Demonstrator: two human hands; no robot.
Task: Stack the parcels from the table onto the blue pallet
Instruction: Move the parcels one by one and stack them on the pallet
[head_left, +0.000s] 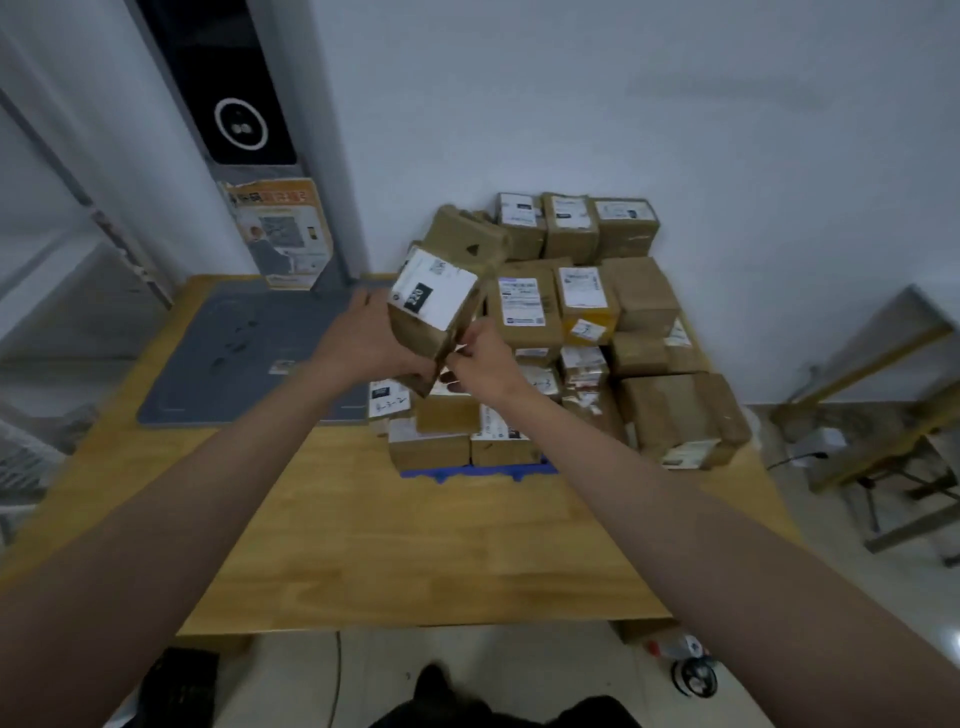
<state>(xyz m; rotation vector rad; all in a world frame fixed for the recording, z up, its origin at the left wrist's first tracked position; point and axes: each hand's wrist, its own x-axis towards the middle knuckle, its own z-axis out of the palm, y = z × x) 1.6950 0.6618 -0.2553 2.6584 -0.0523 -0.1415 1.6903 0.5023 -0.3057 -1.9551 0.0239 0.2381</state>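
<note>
1. The wooden table (415, 545) carries a grey mat (234, 353) on its left and, at its far right, the blue pallet (467, 472), of which only a front strip shows.
2. The stacked parcels (597, 322) cover the pallet in several layers, tallest toward the wall.
3. One brown parcel (441, 306), white label up, is held tilted in the air above the stack's near-left corner.
4. The left hand (363, 343) grips its left side, fingers curled round it; the right hand (485, 358) pinches its lower right corner.
5. By my judgement this is the placing step: next, level the parcel and set it on a flat spot, without nudging its neighbours.
</note>
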